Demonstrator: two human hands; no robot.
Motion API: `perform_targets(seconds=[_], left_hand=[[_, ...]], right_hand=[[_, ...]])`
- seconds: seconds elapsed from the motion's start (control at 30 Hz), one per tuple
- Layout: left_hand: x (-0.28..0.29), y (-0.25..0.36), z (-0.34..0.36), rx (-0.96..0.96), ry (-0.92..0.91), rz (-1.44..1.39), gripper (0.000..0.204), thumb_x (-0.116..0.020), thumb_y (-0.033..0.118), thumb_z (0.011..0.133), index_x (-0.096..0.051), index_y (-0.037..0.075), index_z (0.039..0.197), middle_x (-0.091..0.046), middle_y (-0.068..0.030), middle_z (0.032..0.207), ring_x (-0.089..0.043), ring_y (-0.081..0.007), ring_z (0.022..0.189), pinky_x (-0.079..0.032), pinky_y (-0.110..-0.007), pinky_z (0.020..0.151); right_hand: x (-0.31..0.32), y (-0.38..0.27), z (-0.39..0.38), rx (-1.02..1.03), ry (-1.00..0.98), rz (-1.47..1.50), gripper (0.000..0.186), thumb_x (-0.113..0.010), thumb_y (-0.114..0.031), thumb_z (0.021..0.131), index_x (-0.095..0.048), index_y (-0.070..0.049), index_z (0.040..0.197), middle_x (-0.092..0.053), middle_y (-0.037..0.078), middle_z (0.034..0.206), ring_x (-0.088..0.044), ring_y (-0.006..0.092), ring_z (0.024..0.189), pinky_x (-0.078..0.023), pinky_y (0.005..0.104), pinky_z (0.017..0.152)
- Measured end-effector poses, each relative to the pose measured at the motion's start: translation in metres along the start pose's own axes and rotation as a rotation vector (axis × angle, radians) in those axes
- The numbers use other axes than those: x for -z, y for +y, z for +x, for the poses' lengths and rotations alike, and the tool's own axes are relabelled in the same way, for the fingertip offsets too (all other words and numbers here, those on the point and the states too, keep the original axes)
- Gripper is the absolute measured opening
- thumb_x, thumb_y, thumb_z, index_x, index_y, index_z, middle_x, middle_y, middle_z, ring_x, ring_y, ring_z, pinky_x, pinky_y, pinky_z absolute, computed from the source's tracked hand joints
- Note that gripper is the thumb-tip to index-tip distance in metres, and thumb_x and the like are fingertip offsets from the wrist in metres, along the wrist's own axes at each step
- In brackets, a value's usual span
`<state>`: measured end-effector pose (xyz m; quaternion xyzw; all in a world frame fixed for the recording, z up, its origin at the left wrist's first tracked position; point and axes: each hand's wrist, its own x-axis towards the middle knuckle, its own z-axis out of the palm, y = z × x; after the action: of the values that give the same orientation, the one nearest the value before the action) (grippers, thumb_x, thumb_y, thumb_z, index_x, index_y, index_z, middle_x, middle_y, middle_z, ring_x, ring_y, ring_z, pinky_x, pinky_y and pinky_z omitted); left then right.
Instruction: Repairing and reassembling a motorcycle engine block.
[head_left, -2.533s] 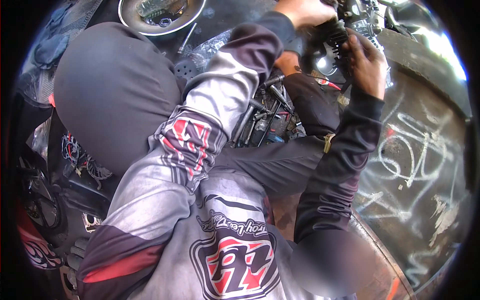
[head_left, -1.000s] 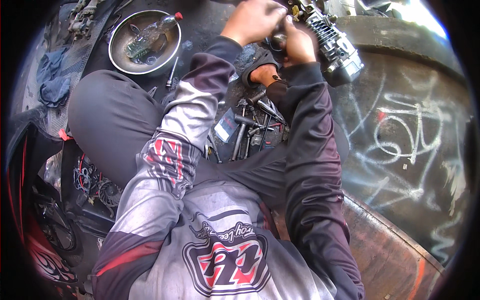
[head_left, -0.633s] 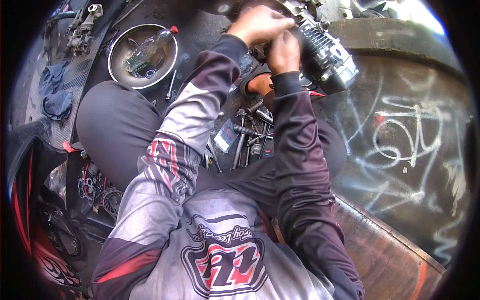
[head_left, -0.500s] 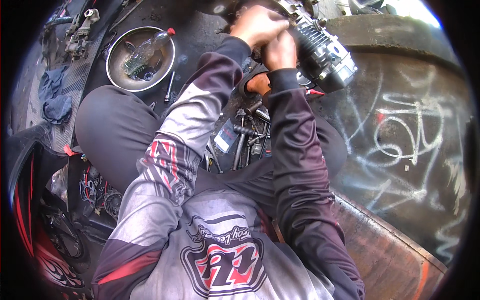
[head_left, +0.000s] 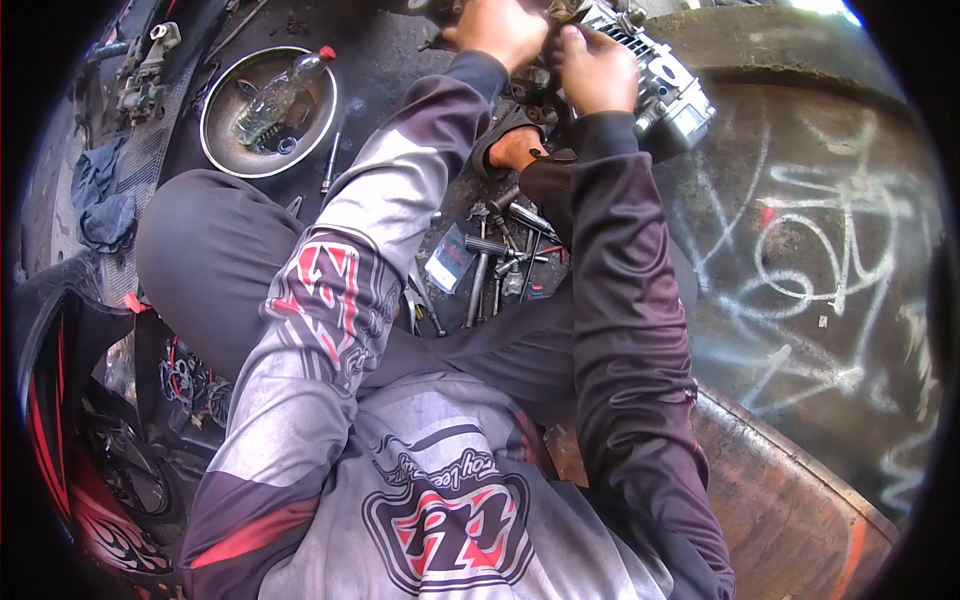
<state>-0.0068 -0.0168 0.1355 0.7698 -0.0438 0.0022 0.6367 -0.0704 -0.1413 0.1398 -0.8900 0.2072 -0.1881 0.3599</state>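
Note:
At the top edge, a finned metal engine lies tilted, with its near end beside my right wrist. My right hand is closed in front of its fins, thumb and fingers pinched together; what they hold is too small to make out. To the left of it my left hand is curled over with its back up, closed on something I cannot make out. Its fingertips are partly hidden and cut off by the frame. A narrow gap separates the two hands. My sandalled foot shows below them.
Between my legs lie a T-handled tool, several other hand tools and a small plastic packet. A round metal bowl on the left holds a clear bottle. Beside it lies a socket extension. A marked metal sheet covers the right side.
My hands, pressed together before, have come apart. The right one moved right and up along the engine; the left one shifted slightly up. The view has tilted a little.

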Motion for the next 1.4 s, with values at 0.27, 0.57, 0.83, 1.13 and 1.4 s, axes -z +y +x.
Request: perform_targets(seconds=[0.27,0.57,0.83,1.13,1.4], left_hand=[[-0.004,0.007,0.008,-0.124,-0.014,-0.024,0.026,-0.067,0.024,0.085,-0.079,0.01,0.102,-0.074,-0.0219,0.102,-0.069,-0.0422,0.102,-0.054,-0.049,0.089],[-0.01,-0.025,0.029,-0.29,-0.178,-0.155,0.025,-0.061,0.016,0.083,-0.076,0.0,0.094,-0.072,-0.0273,0.095,-0.071,-0.0431,0.092,-0.055,-0.045,0.082],[-0.025,-0.013,0.012,-0.136,0.109,-0.204,0.022,-0.068,0.016,0.083,-0.076,0.001,0.097,-0.072,-0.0273,0.096,-0.07,-0.0445,0.096,-0.055,-0.048,0.085],[-0.015,-0.013,-0.005,-0.255,0.105,-0.075,0.022,-0.066,0.018,0.083,-0.077,0.005,0.098,-0.071,-0.026,0.091,-0.07,-0.0457,0.088,-0.055,-0.051,0.082],[-0.012,-0.015,-0.002,-0.247,0.073,-0.162,0.022,-0.065,0.017,0.087,-0.077,0.004,0.101,-0.071,-0.026,0.094,-0.07,-0.0439,0.093,-0.056,-0.049,0.082]], right_hand=[[-0.013,0.0,0.015,0.197,0.25,0.037,0.029,-0.071,-0.019,0.095,-0.075,0.004,0.112,-0.078,0.019,0.098,-0.075,0.0215,0.084,-0.056,0.0329,0.078],[-0.034,0.007,0.007,0.184,0.335,0.389,0.027,-0.075,-0.016,0.093,-0.075,0.005,0.111,-0.079,0.016,0.098,-0.073,0.0161,0.086,-0.055,0.0297,0.079],[-0.014,-0.03,0.002,0.055,0.352,-0.05,0.028,-0.079,-0.019,0.091,-0.077,0.002,0.109,-0.078,0.018,0.09,-0.074,0.0205,0.075,-0.055,0.0324,0.07],[-0.022,-0.015,0.003,0.233,0.45,-0.336,0.031,-0.07,-0.036,0.094,-0.077,-0.006,0.103,-0.072,0.024,0.092,-0.071,0.0431,0.084,-0.055,0.0456,0.074],[-0.03,-0.023,0.006,0.135,0.439,-0.189,0.032,-0.078,-0.033,0.088,-0.078,-0.005,0.103,-0.075,0.019,0.09,-0.074,0.0357,0.081,-0.056,0.0431,0.075]])
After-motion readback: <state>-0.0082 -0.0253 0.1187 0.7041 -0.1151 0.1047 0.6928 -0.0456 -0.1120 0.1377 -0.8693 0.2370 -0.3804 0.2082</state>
